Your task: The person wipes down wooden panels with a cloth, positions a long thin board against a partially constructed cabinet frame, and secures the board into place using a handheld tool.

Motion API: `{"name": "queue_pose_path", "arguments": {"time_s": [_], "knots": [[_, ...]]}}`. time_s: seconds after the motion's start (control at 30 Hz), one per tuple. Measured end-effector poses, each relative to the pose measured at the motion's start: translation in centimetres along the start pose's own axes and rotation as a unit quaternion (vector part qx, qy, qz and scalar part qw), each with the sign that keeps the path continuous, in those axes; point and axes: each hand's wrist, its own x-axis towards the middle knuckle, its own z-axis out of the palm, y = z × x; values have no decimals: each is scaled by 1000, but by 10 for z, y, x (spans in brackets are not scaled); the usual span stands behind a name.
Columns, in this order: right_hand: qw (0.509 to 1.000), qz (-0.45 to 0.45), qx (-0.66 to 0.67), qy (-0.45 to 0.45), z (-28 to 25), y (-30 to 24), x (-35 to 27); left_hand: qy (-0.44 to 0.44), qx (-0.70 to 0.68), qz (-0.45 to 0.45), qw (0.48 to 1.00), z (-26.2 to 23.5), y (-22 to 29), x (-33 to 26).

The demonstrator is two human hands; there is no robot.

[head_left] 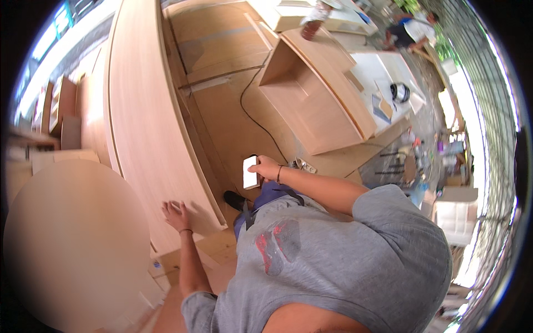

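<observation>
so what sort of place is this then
Probably a furniture workshop: there's a long wooden panel, an open wooden cabinet and a dark cable lying between them.

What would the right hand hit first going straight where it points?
Led by the white rectangular object it holds, the right hand would probably meet the long pale wooden panel; depth is unclear.

Glare washes out the white block [250, 173], so its kind cannot be told; part of the right hand [267, 168] is hidden behind it. A round tan blur [78, 244] covers the lower left. The top edge cuts off the long panel [145, 111] and a co-worker [318, 13]; clutter [423, 166] at right is too small to tell.
</observation>
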Motion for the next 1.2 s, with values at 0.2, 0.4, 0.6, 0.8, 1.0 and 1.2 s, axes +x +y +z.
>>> {"name": "queue_pose_path", "arguments": {"time_s": [0.2,0.4,0.6,0.8,1.0,1.2], "knots": [[999,-45,26,3,30,20,-11,-98,-397,24,912,-2,99,-57],[971,-118,-44,-202,42,-21,-36,-207,-406,81,886,-25,171,-88],[968,-142,33,-205,13,-34,-29,-16,-283,22,959,-3,97,-43],[973,-102,64,-196,-42,-22,-21,134,-114,-172,969,-19,3,-18],[973,-91,165,-133,-114,27,-6,-3,49,-255,966,-34,11,-13],[968,-39,234,-84,-148,53,-4,6,92,-397,913,-32,9,-12]]}}
